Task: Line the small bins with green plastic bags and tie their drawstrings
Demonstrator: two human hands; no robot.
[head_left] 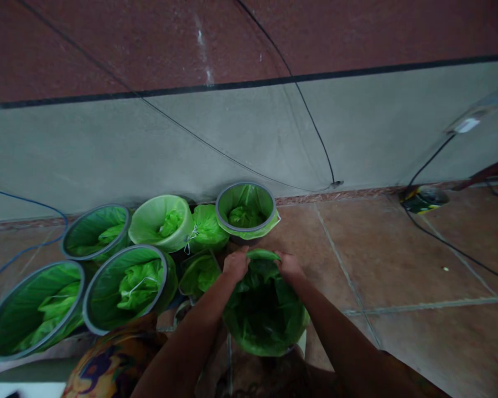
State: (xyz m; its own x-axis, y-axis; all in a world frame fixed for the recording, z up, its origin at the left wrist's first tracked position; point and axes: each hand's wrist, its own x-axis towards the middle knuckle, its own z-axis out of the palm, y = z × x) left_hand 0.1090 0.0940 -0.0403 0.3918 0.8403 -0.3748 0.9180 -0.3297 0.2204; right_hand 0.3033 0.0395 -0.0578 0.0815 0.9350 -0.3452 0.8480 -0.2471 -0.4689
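A bin lined with a green plastic bag [253, 334] stands in front of me, its inside dark. My left hand [236, 264] pinches the far rim of the bag on its left side. Opposite it, my right hand [289, 265] grips the same rim on the right. The bag's edge is folded outward around the opening. Just beyond my hands sits a grey-rimmed bin [245, 205] with a green liner and a crumpled bag inside. Close to my left forearm is a smaller green-lined container [199, 275].
Several green-lined bins, such as the grey-rimmed one [95, 307] and a pale green one [149, 221], cluster at left. A tied green bag [207, 226] leans by the wall. A black cable [448, 243] runs over the tiled floor [398, 249] at right; a blue cable [29, 251] lies far left.
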